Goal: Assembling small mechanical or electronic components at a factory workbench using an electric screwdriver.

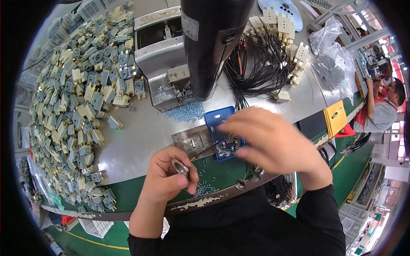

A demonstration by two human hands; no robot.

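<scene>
My left hand (168,175) is closed around a small round metal part (180,167) with a shiny rim. A thin black cable (205,152) runs from it toward the blue tray (209,114). Small metal clips (227,145) lie in that tray. Over its right side hovers my right hand (269,138), blurred by motion, with thumb and fingers apart and nothing visible between them. Just beyond my left hand, a flat metal block (193,142) with a raised centre rests on the bench. Small screws (206,189) are scattered beside my left hand.
A large heap of grey and cream plug-like housings (87,85) covers the left. A machine with a black column (205,47) stands ahead, blue screws (188,112) at its base. Bundled black cables with cream connectors (284,25) lie right. Another person (382,111) works far right.
</scene>
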